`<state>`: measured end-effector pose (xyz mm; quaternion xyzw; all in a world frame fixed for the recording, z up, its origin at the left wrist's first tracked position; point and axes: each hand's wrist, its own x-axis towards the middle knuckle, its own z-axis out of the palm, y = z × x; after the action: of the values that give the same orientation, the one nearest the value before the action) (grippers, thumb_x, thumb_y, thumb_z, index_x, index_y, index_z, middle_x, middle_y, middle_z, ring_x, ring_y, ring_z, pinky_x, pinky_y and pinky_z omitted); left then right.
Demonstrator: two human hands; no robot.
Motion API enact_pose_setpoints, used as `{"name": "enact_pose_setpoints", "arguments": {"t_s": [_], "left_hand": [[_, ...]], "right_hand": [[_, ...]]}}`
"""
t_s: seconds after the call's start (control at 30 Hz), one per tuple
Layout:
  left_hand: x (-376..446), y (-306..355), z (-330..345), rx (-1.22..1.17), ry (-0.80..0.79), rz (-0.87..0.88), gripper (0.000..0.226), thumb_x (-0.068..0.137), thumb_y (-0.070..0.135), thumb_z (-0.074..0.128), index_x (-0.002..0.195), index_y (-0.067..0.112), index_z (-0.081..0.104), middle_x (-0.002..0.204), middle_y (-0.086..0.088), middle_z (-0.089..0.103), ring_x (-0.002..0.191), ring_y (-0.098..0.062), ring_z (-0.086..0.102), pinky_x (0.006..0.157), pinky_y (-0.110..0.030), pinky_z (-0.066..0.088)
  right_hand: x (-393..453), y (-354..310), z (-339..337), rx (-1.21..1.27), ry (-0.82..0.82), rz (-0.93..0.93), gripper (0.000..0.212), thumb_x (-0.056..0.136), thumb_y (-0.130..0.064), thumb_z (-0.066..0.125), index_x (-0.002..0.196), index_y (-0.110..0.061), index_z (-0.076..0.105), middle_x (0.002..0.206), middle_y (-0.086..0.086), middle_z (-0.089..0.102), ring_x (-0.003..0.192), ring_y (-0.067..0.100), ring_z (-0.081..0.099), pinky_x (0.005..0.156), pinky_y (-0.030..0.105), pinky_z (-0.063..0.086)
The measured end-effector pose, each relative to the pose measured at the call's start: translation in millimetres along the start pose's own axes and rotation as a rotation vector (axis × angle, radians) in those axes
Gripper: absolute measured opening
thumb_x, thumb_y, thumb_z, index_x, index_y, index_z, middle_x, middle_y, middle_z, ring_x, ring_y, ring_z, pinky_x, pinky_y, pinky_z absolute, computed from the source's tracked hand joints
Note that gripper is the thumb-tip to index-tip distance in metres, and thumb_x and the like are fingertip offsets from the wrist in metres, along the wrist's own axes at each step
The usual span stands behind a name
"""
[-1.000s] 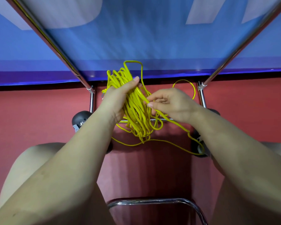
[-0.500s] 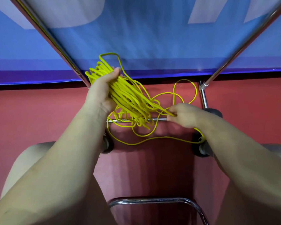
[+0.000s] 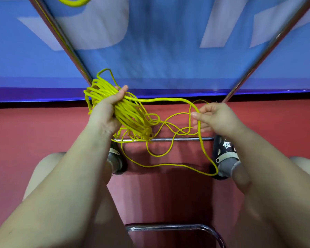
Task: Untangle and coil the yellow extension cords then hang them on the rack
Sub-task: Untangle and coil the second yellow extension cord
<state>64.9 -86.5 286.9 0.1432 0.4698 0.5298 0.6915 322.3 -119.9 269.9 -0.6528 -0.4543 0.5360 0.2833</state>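
Observation:
My left hand (image 3: 106, 113) grips a thick bundle of yellow extension cord (image 3: 131, 115), its loops sticking out above and below the fist. One strand runs from the bundle to the right, where my right hand (image 3: 216, 118) pinches it between thumb and fingers. From there the strand drops to the red floor and curls back in loose tangled loops (image 3: 161, 154) under the bundle. The chrome rack (image 3: 268, 45) rises in two slanted poles, joined low by a crossbar (image 3: 177, 139). Another piece of yellow cord (image 3: 73, 1) shows at the top left edge.
A blue banner (image 3: 159, 51) with pale shapes hangs behind the rack. My feet in dark shoes (image 3: 225, 154) stand on the red floor on either side of the loose loops. A curved chrome tube (image 3: 177, 228) lies close in front of me, between my bare knees.
My right hand has drawn a strand out of the bundle and moved right, away from my left hand. More cord now lies loose on the floor.

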Motion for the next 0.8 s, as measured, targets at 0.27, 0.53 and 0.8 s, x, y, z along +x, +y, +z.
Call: {"name": "enact_pose_setpoints", "arguments": {"t_s": [0.27, 0.53, 0.8], "left_hand": [[-65, 13, 9, 0.167, -0.062, 0.061, 0.017, 0.091, -0.001, 0.051, 0.084, 0.013, 0.057, 0.072, 0.001, 0.072, 0.062, -0.008, 0.067, 0.061, -0.027, 0.057], [-112, -17, -21, 0.082, -0.04, -0.074, 0.034, 0.092, 0.002, 0.05, 0.069, 0.015, 0.07, 0.067, 0.001, 0.07, 0.054, -0.01, 0.065, 0.049, -0.027, 0.055], [-95, -58, -30, 0.248, 0.018, -0.172, 0.04, 0.087, 0.004, 0.06, 0.053, 0.018, 0.074, 0.063, 0.001, 0.069, 0.056, -0.012, 0.064, 0.061, -0.037, 0.057]], "right_hand": [[-81, -20, -3, 0.246, 0.047, 0.099, 0.012, 0.086, -0.014, 0.064, 0.083, -0.009, 0.054, 0.07, 0.009, 0.065, 0.05, 0.012, 0.067, 0.05, 0.022, 0.053], [-117, -2, 0, 0.6, -0.009, 0.305, 0.011, 0.091, -0.024, 0.056, 0.085, -0.015, 0.054, 0.056, -0.006, 0.066, 0.052, 0.004, 0.066, 0.045, 0.012, 0.049], [-107, 14, -1, 0.732, 0.027, 0.379, 0.025, 0.095, -0.03, 0.049, 0.08, -0.014, 0.062, 0.054, -0.012, 0.064, 0.051, -0.003, 0.062, 0.043, 0.009, 0.045]]}}
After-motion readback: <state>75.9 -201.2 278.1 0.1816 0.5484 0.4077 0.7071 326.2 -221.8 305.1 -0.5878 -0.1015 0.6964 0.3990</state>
